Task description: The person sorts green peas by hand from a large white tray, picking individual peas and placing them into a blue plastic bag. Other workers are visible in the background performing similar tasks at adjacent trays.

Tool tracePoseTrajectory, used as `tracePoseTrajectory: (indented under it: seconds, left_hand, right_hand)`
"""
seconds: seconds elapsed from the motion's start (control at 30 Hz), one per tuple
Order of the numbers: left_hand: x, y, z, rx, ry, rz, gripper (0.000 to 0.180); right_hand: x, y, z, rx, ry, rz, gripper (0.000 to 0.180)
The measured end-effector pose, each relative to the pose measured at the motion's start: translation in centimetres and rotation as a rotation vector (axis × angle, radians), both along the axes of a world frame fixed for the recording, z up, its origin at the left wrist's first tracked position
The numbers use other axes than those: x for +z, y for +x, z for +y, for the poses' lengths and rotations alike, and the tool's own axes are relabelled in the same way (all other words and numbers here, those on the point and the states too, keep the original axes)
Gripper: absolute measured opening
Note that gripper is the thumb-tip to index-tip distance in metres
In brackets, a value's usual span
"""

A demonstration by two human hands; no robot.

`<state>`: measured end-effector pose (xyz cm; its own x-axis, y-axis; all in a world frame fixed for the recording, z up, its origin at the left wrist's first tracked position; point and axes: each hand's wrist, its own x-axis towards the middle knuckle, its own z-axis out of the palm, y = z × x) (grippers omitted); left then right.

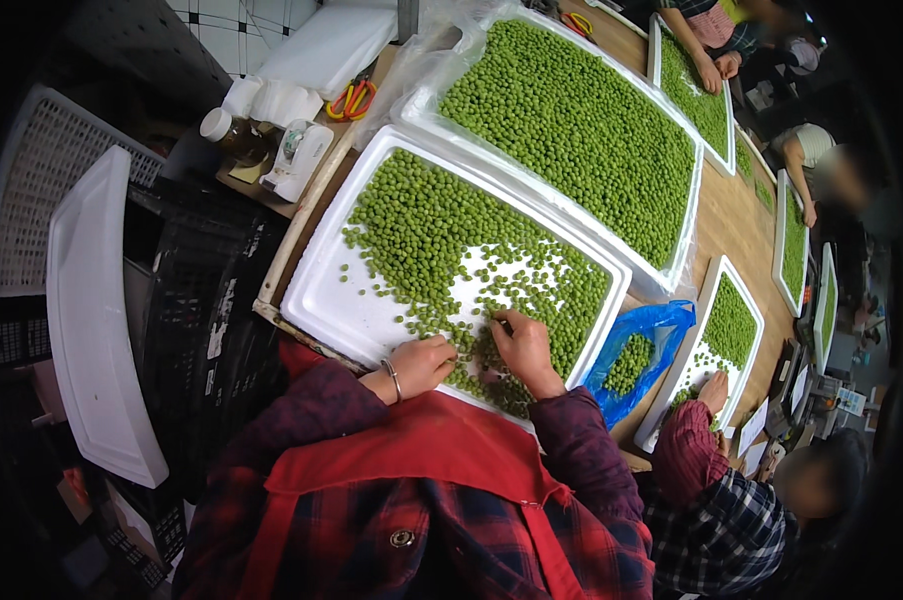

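A white foam tray (321, 280) lies in front of me. Loose green peas (411, 215) are heaped toward its far left, with a thinner scatter on the right and near sides. My left hand (423, 364), with a bangle at the wrist, rests at the tray's near edge, its fingers curled in beside a few peas. To its right, my right hand (524, 350) is bent over the peas with its fingers drawn together. Whatever either hand's fingertips hold is hidden.
Beyond stands a larger plastic-lined tray of peas (581, 140). A blue plastic bag (661, 325) with peas sits at right. Red-and-yellow scissors (351, 101) and a lidded jar (233, 135) lie back left. Co-workers' hands (713, 392) reach into other trays along the table.
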<state>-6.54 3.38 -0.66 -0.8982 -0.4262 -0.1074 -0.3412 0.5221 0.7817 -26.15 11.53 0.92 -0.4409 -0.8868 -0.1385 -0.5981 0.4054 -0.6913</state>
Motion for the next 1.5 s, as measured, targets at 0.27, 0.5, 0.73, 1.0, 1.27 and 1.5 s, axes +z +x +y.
tracePoseTrajectory:
  seconds: [0.27, 0.5, 0.73, 1.0, 1.27, 1.5]
  left_hand:
    - [1.7, 0.0, -2.3, 0.270, -0.208, 0.103, 0.023]
    - [1.8, 1.3, -0.4, 0.027, -0.316, 0.046, 0.024]
    - [2.6, 3.1, -0.8, 0.003, -0.026, 0.162, 0.014]
    - [2.4, 2.4, -1.5, 0.347, -0.232, 0.117, 0.022]
    - [2.7, 3.0, -0.3, 0.058, -0.017, 0.108, 0.019]
    - [2.3, 2.9, -0.2, 0.255, -0.022, 0.201, 0.010]
  right_hand:
    - [0.4, 0.2, -1.4, 0.054, -0.127, -0.003, 0.011]
    - [-1.5, 1.0, -2.6, 0.095, -0.182, -0.041, 0.012]
    - [-0.6, -0.1, -1.6, -0.002, -0.025, -0.007, 0.012]
    - [-0.9, 2.0, -4.1, 0.101, -0.192, 0.059, 0.009]
    - [-0.3, 0.8, -4.2, 0.117, 0.001, 0.195, 0.016]
    - [-0.2, 0.8, -3.9, 0.158, -0.179, 0.079, 0.011]
